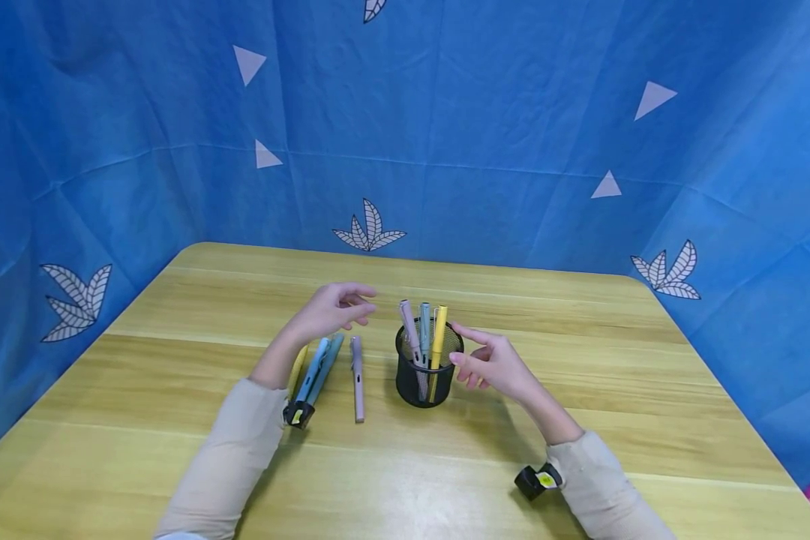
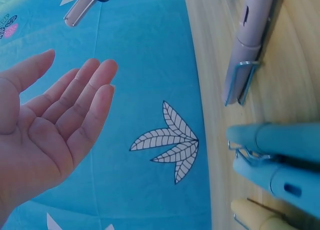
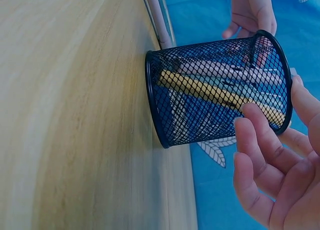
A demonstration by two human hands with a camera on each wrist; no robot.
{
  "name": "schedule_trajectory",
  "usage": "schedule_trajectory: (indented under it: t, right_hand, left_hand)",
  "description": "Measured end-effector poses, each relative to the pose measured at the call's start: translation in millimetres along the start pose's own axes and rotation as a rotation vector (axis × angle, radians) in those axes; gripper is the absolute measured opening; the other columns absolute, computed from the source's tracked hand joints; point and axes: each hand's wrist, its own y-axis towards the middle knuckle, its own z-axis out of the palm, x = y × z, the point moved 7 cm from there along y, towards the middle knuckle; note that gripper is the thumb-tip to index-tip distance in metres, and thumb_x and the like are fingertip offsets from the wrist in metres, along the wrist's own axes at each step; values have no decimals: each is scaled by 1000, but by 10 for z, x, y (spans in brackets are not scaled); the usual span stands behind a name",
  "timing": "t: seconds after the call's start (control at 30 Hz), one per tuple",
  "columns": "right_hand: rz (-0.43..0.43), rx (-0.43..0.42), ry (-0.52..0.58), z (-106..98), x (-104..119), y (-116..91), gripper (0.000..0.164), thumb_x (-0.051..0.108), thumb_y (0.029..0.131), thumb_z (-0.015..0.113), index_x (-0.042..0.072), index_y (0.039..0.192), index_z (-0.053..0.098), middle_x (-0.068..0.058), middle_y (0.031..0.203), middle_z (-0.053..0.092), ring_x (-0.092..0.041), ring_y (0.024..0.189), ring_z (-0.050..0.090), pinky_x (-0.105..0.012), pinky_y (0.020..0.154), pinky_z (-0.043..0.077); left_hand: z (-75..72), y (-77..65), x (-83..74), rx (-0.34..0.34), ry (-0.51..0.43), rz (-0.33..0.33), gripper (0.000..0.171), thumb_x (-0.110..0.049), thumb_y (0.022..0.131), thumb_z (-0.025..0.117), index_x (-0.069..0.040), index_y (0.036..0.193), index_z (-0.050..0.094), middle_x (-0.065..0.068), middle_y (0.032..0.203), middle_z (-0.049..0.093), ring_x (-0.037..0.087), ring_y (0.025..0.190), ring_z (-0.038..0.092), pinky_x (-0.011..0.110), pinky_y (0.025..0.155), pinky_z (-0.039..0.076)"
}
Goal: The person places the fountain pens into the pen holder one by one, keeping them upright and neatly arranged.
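Observation:
A black mesh pen holder [image 1: 415,386] stands upright on the table. In it lean a lavender pen [image 1: 409,330], a grey-blue pen [image 1: 424,330] and a yellow pen [image 1: 439,330]. My right hand [image 1: 493,366] is at the holder's right side, thumb and a finger at the rim, the other fingers loosely bent beside the mesh [image 3: 215,95]; firm contact cannot be made out. Left of the holder, my left hand [image 1: 334,309] hovers with nothing in it, palm visible in the left wrist view. Nearest below it lies another lavender pen [image 1: 358,379].
Left of that lavender pen lie a light blue pen [image 1: 313,369], a teal pen [image 1: 327,367] and a yellow pen [image 1: 298,369], partly covered by the left wrist camera [image 1: 298,414]. A blue patterned cloth [image 1: 445,112] hangs behind the wooden table [image 1: 412,480].

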Motion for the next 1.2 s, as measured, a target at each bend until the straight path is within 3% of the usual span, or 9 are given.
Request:
schedule_trajectory:
  t: [0.4, 0.7, 1.2]
  right_hand:
    - [-12, -6, -2, 10, 21, -21, 56, 19, 87, 59, 4, 136, 36, -28, 67, 59, -39, 55, 56, -48, 49, 48]
    - [-21, -4, -7, 13, 22, -15, 56, 19, 88, 59, 4, 136, 36, -28, 67, 59, -32, 52, 56, -44, 47, 48]
    - [-22, 0, 2, 16, 26, -20, 56, 17, 88, 59, 2, 136, 35, -27, 65, 59, -28, 51, 56, -40, 46, 48]
  left_hand:
    - [-127, -85, 119, -14, 32, 5, 40, -20, 90, 54, 3, 123, 49, 16, 98, 61, 26, 83, 60, 42, 70, 51]
    - [-221, -148, 216, -15, 38, -10, 40, -18, 90, 55, 5, 122, 48, 18, 98, 60, 25, 81, 60, 42, 71, 51]
    - [-337, -231, 364, -13, 55, -44, 42, -19, 91, 53, 6, 124, 46, 22, 101, 59, 32, 84, 59, 45, 72, 50]
